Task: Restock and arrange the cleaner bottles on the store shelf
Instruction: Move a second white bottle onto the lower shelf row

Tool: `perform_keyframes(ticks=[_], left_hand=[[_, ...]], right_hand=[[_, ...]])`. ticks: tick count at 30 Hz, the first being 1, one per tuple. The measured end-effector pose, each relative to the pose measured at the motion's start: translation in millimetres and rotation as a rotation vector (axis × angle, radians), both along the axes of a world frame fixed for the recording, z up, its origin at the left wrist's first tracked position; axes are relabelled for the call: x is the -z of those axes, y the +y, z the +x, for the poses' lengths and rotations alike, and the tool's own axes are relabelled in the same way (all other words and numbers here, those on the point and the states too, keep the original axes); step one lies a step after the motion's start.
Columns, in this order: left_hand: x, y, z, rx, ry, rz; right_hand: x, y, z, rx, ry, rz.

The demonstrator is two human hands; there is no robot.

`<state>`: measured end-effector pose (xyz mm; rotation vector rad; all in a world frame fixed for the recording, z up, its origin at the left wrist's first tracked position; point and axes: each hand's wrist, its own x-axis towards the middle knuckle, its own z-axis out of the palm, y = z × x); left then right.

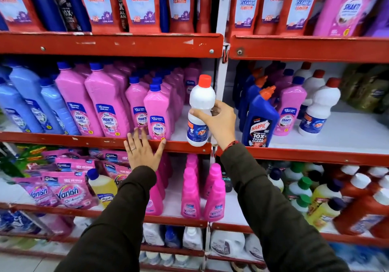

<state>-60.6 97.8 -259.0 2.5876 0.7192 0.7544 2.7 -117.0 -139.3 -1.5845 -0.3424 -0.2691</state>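
My right hand [219,122] grips the white bottle [200,112] at its waist, upright before the shelf edge [185,145]; my left hand [143,152] rests open. It looks full, rigid, slick plastic.

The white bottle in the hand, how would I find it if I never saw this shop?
Find the white post between the red shelves. In front of it, the right hand holds a white bottle with a red cap and blue label. Similar white bottles stand on the shelf; this one is in the air.
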Motion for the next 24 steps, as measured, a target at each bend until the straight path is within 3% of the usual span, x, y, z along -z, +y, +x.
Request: perform_keyframes(ticks=[12, 20, 24], left_hand=[[-1, -126, -4, 0.214, -0.174, 0.160], [-9, -222, 19, 0.447, -0.172, 0.115], [-13, -250, 39, 0.439, -0.110, 0.097]], right_hand=[[12, -108, -15, 0.089, -0.053, 0.082], [8, -204, -8, 0.193, -0.061, 0.104], [1, -250, 4, 0.232, -0.064, 0.102]])
